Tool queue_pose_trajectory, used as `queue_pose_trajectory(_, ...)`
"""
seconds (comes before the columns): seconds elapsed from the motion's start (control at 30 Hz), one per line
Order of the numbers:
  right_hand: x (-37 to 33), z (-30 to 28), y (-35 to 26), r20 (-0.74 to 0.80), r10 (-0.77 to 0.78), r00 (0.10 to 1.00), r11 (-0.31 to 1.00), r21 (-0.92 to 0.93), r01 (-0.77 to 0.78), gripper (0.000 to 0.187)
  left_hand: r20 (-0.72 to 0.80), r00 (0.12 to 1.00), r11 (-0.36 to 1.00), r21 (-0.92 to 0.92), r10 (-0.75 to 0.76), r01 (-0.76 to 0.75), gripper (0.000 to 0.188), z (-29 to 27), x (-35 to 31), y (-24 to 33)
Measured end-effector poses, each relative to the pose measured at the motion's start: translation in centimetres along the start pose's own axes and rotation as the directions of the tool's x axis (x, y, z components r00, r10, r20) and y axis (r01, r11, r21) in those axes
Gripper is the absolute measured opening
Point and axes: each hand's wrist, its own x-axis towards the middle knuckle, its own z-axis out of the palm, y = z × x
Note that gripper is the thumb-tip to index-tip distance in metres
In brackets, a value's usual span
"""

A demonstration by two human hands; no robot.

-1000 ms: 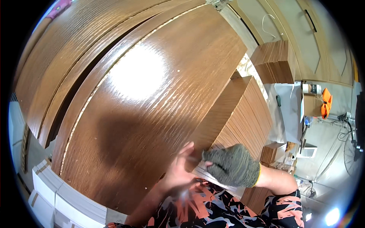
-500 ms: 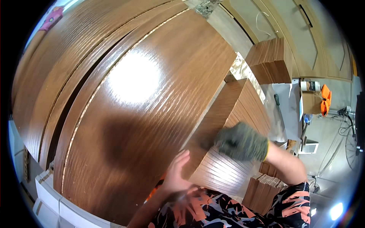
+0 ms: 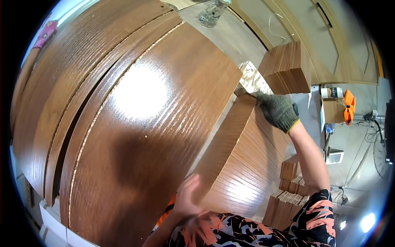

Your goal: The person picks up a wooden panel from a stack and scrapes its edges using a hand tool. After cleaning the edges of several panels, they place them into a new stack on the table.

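Observation:
A long row of brown wood-grain boards [image 3: 242,144] stands packed on edge to the right of a large brown panel [image 3: 164,123]. My left hand [image 3: 187,195] is bare and slightly blurred, its fingers stretched out against the near end of the row. At the far end, my right hand [image 3: 279,110] wears a dark green knitted glove with a yellow cuff. Its fingers curl over the corner of the last boards, and the fingertips are partly hidden there. A marbled offcut [image 3: 253,78] lies just beyond that end.
More stacked boards stand at the far right [image 3: 288,68] and near right [image 3: 284,208]. Another large panel [image 3: 98,45] lies to the left, past a dark gap. Another person's pink glove [image 3: 46,33] touches its outer edge. A clear jar [image 3: 212,14] stands beyond, near pale cabinets [image 3: 341,45].
My right hand has moved away from me along the row, from its middle to its far end. My left hand has shifted slightly and stays by the near end.

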Motion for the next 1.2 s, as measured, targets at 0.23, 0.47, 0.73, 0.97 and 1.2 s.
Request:
queue_pose_trajectory(0.23,-1.8,-1.5,-4.9,-0.009,-0.382,0.924,0.904,0.206,0.376,0.031,-0.026,0.999,0.997,0.075,0.022,-0.020,0.094,-0.5,-0.8,-0.2)
queue_pose_trajectory(0.47,4.2,-1.8,5.1,-0.077,-0.072,0.994,0.997,-0.027,0.070,0.030,-0.026,0.998,0.997,0.035,0.063,-0.062,0.096,0.2,-0.2,-0.6)
queue_pose_trajectory(0.73,4.2,-1.2,5.1,0.018,-0.015,1.000,1.000,-0.016,0.015,0.030,-0.015,0.997,0.997,0.020,0.075,-0.075,0.099,-0.6,0.6,0.3)
queue_pose_trajectory(0.97,0.4,-4.0,-3.3,0.325,-0.244,0.914,0.952,-0.099,0.289,0.039,-0.063,0.992,0.990,0.092,0.111,-0.105,0.042,-0.5,1.2,0.8)
queue_pose_trajectory(1.2,0.7,-1.6,-0.8,0.149,0.008,0.989,0.982,-0.189,0.021,0.026,-0.039,0.994,0.992,0.079,0.102,-0.098,0.063,-0.5,1.0,0.6)
